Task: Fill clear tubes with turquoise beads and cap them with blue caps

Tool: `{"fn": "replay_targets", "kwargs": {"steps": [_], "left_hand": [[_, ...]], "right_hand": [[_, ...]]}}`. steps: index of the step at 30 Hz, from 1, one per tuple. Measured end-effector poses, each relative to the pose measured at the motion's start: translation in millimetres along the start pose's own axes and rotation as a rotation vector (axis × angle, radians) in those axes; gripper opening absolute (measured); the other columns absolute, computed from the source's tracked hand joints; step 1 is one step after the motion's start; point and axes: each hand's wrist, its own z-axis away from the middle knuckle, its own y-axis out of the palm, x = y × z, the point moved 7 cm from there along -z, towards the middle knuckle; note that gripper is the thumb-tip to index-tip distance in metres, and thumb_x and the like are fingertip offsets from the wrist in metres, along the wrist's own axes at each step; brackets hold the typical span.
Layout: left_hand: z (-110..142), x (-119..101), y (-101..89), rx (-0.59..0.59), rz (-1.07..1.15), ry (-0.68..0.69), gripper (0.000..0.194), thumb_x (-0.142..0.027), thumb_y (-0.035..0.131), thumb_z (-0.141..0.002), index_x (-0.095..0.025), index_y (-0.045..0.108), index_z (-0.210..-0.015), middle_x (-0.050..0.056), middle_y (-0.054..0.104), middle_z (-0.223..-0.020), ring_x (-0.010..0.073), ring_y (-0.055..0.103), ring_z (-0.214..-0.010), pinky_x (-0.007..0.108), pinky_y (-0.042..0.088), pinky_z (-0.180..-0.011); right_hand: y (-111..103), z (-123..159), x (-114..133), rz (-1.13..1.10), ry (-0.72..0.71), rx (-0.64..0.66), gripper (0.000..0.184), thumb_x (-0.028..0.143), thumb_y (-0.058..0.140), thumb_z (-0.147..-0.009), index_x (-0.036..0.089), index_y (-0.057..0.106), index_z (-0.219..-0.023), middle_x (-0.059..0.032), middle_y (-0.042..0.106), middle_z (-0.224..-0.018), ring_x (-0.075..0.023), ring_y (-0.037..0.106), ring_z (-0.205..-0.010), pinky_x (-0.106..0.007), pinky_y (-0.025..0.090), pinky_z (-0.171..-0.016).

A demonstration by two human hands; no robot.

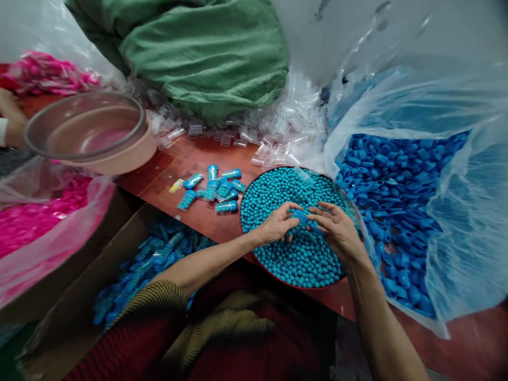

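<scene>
My left hand (278, 223) is closed in a pinch on a small blue plastic cap (300, 216), over a round red-rimmed tray of turquoise beads (273, 264). Right beside it, my right hand (335, 225) has its fingers curled round a second blue piece (316, 229), partly hidden by the fingers. Whether a clear tube is joined to either piece, I cannot make out. Left of the tray lies a small pile of bead-filled clear tubes with blue caps (222, 189). A clear tube (304, 174) rests on the beads at the tray's far side.
Blue caps (397, 169) fill a plastic bag at right. Empty clear tubes (293, 116) heap behind, below a green cloth bundle (214, 53). At left are a basin (135, 151), pink pieces (51, 211) and another person's hand (14, 116). Below, a carton (75, 301) holds filled tubes.
</scene>
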Motion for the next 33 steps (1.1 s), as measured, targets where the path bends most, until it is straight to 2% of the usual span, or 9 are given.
{"fn": "replay_targets", "kwargs": {"steps": [5,11,15,18,20,22,25,28,33], "left_hand": [[6,2,-10.1,-0.017,0.139,-0.005,0.039,-0.037,0.053,-0.081,-0.019,0.038,-0.113,-0.006,0.051,-0.066,0.0070,0.052,-0.041,0.015,0.031,-0.034],[7,-2,5.6,0.090,-0.022,0.013,0.034,-0.030,0.051,-0.083,-0.020,0.040,-0.113,-0.007,0.049,-0.068,0.0032,0.048,-0.042,0.013,0.033,-0.038],[6,-4,14.2,0.044,-0.134,0.070,0.047,-0.024,0.048,-0.084,-0.021,0.034,-0.128,-0.005,0.050,-0.075,0.0030,0.043,-0.046,0.016,0.038,-0.044],[5,-9,11.2,-0.056,-0.184,0.136,0.053,-0.021,0.047,-0.083,-0.019,0.033,-0.134,-0.002,0.052,-0.079,0.0051,0.043,-0.052,0.019,0.040,-0.050],[4,-12,10.2,-0.063,-0.186,0.162,0.050,-0.021,0.047,-0.083,-0.017,0.038,-0.131,0.000,0.055,-0.086,0.0074,0.046,-0.060,0.021,0.043,-0.057],[3,-16,9.3,-0.060,-0.182,0.177,0.047,-0.020,0.048,-0.081,-0.016,0.041,-0.127,0.002,0.057,-0.091,0.0099,0.050,-0.070,0.023,0.045,-0.067],[3,-19,10.3,-0.054,-0.156,0.163,0.044,-0.017,0.050,-0.078,-0.016,0.042,-0.121,0.001,0.056,-0.090,0.0111,0.052,-0.077,0.024,0.045,-0.075],[6,-19,12.6,-0.078,-0.095,0.112,0.032,-0.018,0.050,-0.078,-0.016,0.044,-0.109,-0.002,0.053,-0.080,0.0096,0.050,-0.070,0.022,0.043,-0.068],[11,-21,14.7,-0.141,-0.109,0.102,0.020,-0.017,0.050,-0.078,-0.016,0.046,-0.098,-0.005,0.047,-0.070,0.0076,0.045,-0.062,0.019,0.039,-0.061]], "right_hand": [[7,9,-2,-0.039,0.060,0.154,0.043,0.029,0.081,-0.056,0.020,0.061,-0.093,-0.0025,0.069,-0.090,-0.0178,0.068,-0.083,-0.030,0.059,-0.066],[-4,3,-6,0.010,-0.055,-0.115,0.040,0.038,0.075,-0.060,0.019,0.058,-0.091,0.0032,0.065,-0.069,-0.0118,0.058,-0.048,-0.024,0.049,-0.039],[-1,9,1,0.341,-0.244,-0.177,0.024,0.041,0.061,-0.075,0.018,0.061,-0.078,0.0038,0.056,-0.054,-0.0113,0.051,-0.044,-0.025,0.047,-0.043],[14,22,11,0.708,-0.466,-0.086,0.034,0.043,0.051,-0.083,0.017,0.062,-0.101,-0.0070,0.067,-0.084,-0.0198,0.064,-0.074,-0.036,0.054,-0.068],[27,31,11,0.922,-0.569,0.005,0.054,0.048,0.058,-0.078,0.014,0.053,-0.120,-0.0163,0.061,-0.114,-0.0282,0.061,-0.102,-0.044,0.052,-0.082],[36,36,8,1.075,-0.608,0.046,0.075,0.049,0.064,-0.072,0.010,0.040,-0.132,-0.0220,0.052,-0.127,-0.0335,0.054,-0.114,-0.048,0.051,-0.085],[40,38,5,1.158,-0.623,-0.004,0.081,0.047,0.064,-0.072,0.010,0.032,-0.136,-0.0221,0.055,-0.121,-0.0342,0.059,-0.105,-0.046,0.053,-0.077],[43,39,4,1.120,-0.676,-0.007,0.076,0.045,0.066,-0.069,0.013,0.037,-0.132,-0.0181,0.060,-0.109,-0.0320,0.064,-0.092,-0.042,0.055,-0.069],[40,39,-1,1.048,-0.730,-0.054,0.074,0.048,0.066,-0.066,0.015,0.039,-0.127,-0.0175,0.060,-0.110,-0.0324,0.063,-0.094,-0.044,0.055,-0.072]]}}
